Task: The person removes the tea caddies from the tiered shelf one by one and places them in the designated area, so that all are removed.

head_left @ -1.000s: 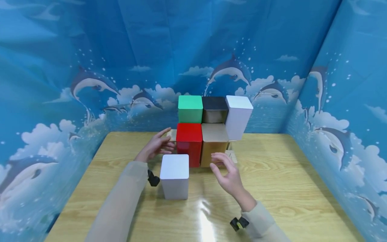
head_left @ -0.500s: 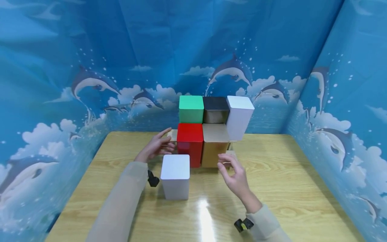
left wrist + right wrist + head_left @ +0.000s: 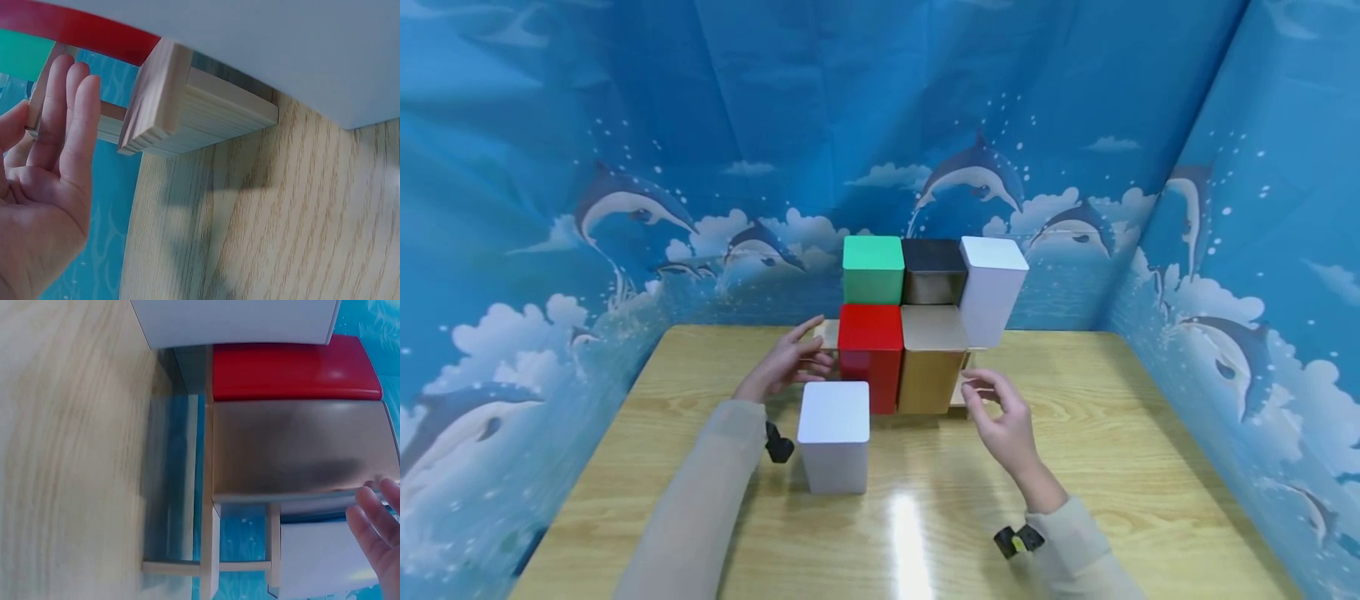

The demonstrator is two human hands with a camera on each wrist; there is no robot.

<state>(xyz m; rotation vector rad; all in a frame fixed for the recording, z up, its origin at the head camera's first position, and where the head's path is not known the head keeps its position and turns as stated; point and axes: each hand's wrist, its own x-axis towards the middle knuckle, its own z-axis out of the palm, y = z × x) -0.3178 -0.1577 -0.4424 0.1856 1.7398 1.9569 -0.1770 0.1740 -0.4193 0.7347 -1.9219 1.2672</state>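
Note:
My left hand (image 3: 786, 360) is at the left end of a wooden rack (image 3: 827, 333). In the left wrist view its fairly straight fingers (image 3: 80, 134) overlap a slat of the rack (image 3: 165, 81). At the rack's right end my right hand (image 3: 1006, 417) hangs with loosely bent fingers and holds nothing. The right wrist view catches its fingertips beside the gold box (image 3: 300, 447). On the rack's front row stand a red box (image 3: 870, 358) and the gold box. Behind them are a green box (image 3: 873, 271), a black-topped box (image 3: 933, 271) and a tall white box (image 3: 992, 292).
A second white box (image 3: 833, 437) stands upright on the wood-grain table (image 3: 1075, 442), in front of the red box and beside my left wrist. Blue dolphin-print sheets (image 3: 790, 125) hang behind the table and along its sides.
My right hand has moved rightward from in front of the gold box to the rack's right end. The left hand and the boxes look unchanged.

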